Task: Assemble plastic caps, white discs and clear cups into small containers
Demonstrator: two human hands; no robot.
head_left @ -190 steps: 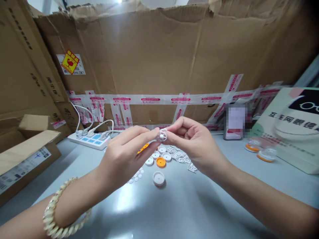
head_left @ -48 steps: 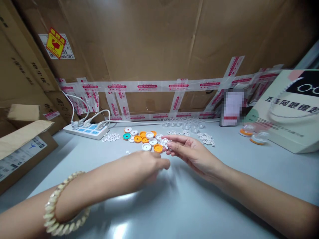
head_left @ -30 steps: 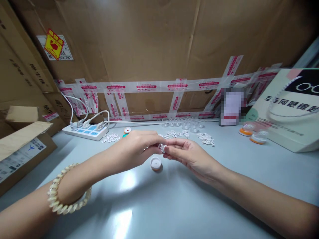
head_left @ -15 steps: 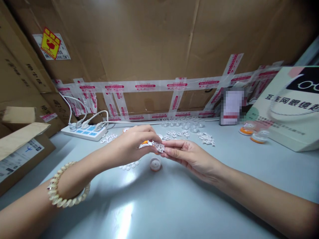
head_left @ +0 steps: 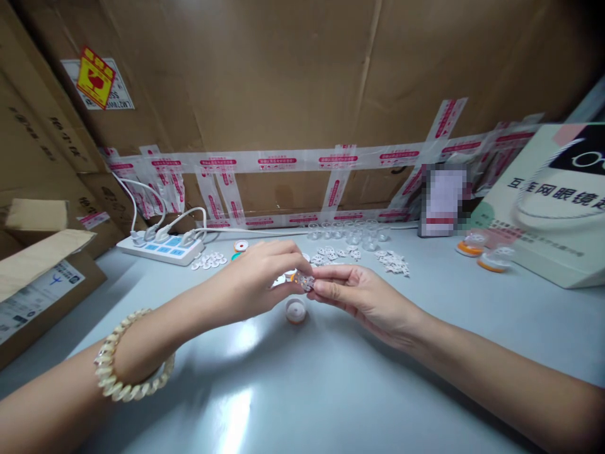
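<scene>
Between both hands is a small white plastic piece with cut-outs (head_left: 307, 282). My left hand (head_left: 265, 271) pinches its left side from above with thumb and fingers, and my right hand (head_left: 359, 296) grips its right edge between thumb and forefinger. Something orange shows just behind the piece; I cannot make out whether it is part of it. Right below the hands, a round white cup with an orange base (head_left: 295, 310) stands on the table. Behind the fingers lie loose white pieces (head_left: 335, 254), and a further heap of white pieces (head_left: 393, 263) is to the right.
Clear round cups (head_left: 350, 233) line the back by the cardboard box (head_left: 283, 82). White discs (head_left: 208, 260) lie beside a power strip (head_left: 161, 249) at left. At right are a phone (head_left: 442, 202), two orange-based clear parts (head_left: 494, 257) and a paper bag (head_left: 558, 208).
The white piece has turned and tilted between my fingers. My left hand has shifted slightly right, and the view has moved a little.
</scene>
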